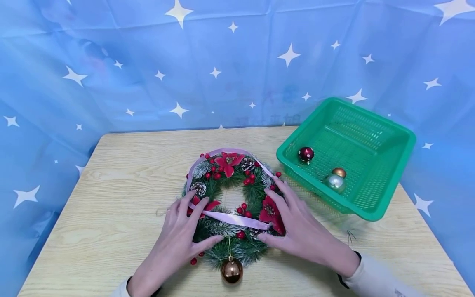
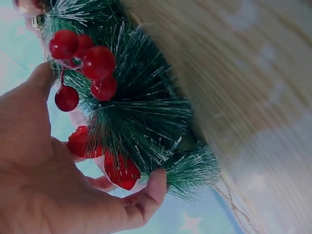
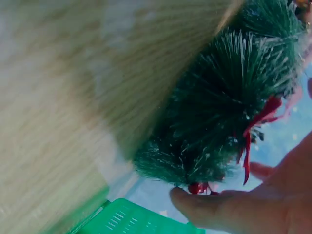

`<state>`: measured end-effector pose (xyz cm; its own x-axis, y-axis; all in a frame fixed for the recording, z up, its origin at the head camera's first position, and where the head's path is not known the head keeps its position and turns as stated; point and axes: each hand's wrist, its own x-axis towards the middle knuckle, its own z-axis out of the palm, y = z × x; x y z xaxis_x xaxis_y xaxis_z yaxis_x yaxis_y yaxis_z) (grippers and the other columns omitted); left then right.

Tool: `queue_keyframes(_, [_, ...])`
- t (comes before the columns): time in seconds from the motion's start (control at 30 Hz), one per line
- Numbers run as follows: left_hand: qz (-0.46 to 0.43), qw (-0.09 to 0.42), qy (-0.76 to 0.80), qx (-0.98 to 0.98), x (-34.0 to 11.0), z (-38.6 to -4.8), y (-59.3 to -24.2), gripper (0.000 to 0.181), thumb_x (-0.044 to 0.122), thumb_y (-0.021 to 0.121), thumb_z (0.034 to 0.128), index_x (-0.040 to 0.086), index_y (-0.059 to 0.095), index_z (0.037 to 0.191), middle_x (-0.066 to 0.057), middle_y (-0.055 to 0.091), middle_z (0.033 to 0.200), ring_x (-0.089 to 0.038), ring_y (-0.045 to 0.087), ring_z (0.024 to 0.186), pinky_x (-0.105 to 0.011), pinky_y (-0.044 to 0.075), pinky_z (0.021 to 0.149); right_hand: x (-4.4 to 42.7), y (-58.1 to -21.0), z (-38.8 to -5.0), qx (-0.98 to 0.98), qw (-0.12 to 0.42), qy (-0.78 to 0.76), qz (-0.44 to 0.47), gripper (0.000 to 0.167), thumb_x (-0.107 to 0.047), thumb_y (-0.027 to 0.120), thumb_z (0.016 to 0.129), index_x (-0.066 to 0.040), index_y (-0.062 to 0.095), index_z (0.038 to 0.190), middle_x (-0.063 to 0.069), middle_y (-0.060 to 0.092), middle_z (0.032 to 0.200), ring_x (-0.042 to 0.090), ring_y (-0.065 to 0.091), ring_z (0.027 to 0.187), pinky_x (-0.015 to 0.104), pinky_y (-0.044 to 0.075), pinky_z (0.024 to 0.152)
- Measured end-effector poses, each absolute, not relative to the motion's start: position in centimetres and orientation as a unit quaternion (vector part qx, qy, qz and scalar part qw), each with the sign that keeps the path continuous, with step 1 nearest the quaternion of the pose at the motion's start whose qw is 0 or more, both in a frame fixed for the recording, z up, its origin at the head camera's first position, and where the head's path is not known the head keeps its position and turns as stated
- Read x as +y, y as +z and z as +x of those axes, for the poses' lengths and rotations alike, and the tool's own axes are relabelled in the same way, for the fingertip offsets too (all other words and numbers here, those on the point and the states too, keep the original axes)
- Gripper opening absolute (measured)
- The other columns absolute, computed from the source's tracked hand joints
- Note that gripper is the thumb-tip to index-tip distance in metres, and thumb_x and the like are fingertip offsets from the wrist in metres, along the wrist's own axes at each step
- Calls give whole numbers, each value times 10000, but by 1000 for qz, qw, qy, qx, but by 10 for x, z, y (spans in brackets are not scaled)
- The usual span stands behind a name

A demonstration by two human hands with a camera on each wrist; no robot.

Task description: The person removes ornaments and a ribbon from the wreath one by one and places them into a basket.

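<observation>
On the table lies a green Christmas wreath with red berries, red poinsettia flowers and pinecones. Pale purple ribbon runs across its front part and around its far edge. A shiny brown bauble hangs by a thread at the wreath's near side. My left hand rests on the left side, fingers spread over a red flower. Opposite it, my right hand touches the right side beside another poinsettia, thumb and fingers apart. Parts of some fingers are hidden by the greenery in both wrist views.
At the right stands a green plastic basket, close to my right forearm. Inside are a dark red dotted bauble, a copper bauble and a silver bauble. Behind the wooden table hangs a blue star-patterned cloth.
</observation>
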<state>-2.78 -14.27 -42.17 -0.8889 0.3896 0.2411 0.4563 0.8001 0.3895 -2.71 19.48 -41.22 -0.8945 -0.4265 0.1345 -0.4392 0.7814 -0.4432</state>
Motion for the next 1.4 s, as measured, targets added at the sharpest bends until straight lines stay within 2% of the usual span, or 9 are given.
queue_keyframes(0.17, [-216, 73, -218, -949, -141, -25, -425, 1013, 700, 821, 875, 102, 502, 1628, -254, 348, 1654, -579, 432, 1366, -762, 394, 1068, 190, -414, -29, -942, 5, 243, 231, 1230, -793, 722, 896, -73, 190, 1739, 108, 19, 1819, 432, 175, 1628, 721, 350, 1154])
queue_keyframes(0.27, [-214, 72, -216, -950, -142, -22, -426, 1040, 714, 815, 871, 88, 486, 1633, -257, 342, 1657, -572, 437, 1361, -757, 402, 1061, 191, -415, -31, -942, -16, 246, 229, 1270, -803, 717, 891, -61, 140, 1745, 106, -1, 1819, 430, 140, 1637, 701, 346, 1164])
queue_keyframes(0.43, [-215, 71, -215, -950, -141, -20, -424, 1067, 742, 785, 879, 94, 451, 1659, -245, 314, 1689, -561, 445, 1366, -753, 399, 1065, 195, -416, -41, -942, -32, 233, 240, 1238, -817, 702, 891, -74, 185, 1735, 89, 3, 1821, 468, 155, 1625, 771, 351, 1115])
queue_keyframes(0.63, [-209, 88, -216, -950, -143, -21, -420, 1112, 740, 799, 865, 106, 404, 1688, -200, 290, 1730, -520, 501, 1307, -731, 436, 1016, 203, -413, -52, -937, -54, 231, 257, 1195, -815, 695, 898, -126, 193, 1735, 88, -10, 1823, 470, 132, 1628, 880, 277, 1060])
queue_keyframes(0.87, [-201, 104, -217, -950, -146, -26, -415, 1101, 748, 789, 867, 110, 412, 1681, -214, 321, 1714, -540, 524, 1267, -723, 462, 982, 211, -406, -60, -933, -91, 220, 270, 1163, -830, 661, 911, -160, 194, 1739, 71, -17, 1823, 436, 110, 1640, 836, 247, 1125])
queue_keyframes(1.0, [-206, 103, -220, -948, -149, -29, -413, 1096, 761, 779, 868, 94, 435, 1667, -211, 280, 1737, -555, 426, 1386, -761, 387, 1024, 216, -403, -66, -929, -101, 216, 281, 1134, -807, 673, 922, -178, 201, 1740, 70, 1, 1822, 424, 106, 1643, 833, 253, 1127])
queue_keyframes(1.17, [-221, 97, -223, -945, -151, -33, -412, 1091, 699, 840, 849, 107, 430, 1669, -170, 174, 1787, -536, 206, 1574, -829, 338, 1030, 219, -401, -71, -923, -103, 221, 297, 1113, -776, 692, 933, -174, 218, 1740, 68, 20, 1821, 404, 101, 1647, 767, 262, 1178])
queue_keyframes(1.27, [-228, 95, -224, -943, -152, -35, -412, 1127, 669, 873, 829, 120, 397, 1690, -153, 112, 1806, -533, 135, 1603, -856, 326, 1031, 220, -401, -74, -920, -102, 224, 306, 1115, -771, 697, 933, -171, 217, 1741, 71, 25, 1821, 401, 106, 1647, 765, 267, 1177])
queue_keyframes(1.4, [-242, 93, -223, -940, -153, -39, -413, 1158, 665, 877, 829, 115, 363, 1709, -152, 86, 1812, -536, 113, 1609, -873, 315, 1031, 222, -401, -78, -915, -103, 227, 318, 1108, -759, 709, 932, -183, 216, 1741, 75, 33, 1819, 394, 122, 1645, 759, 288, 1169])
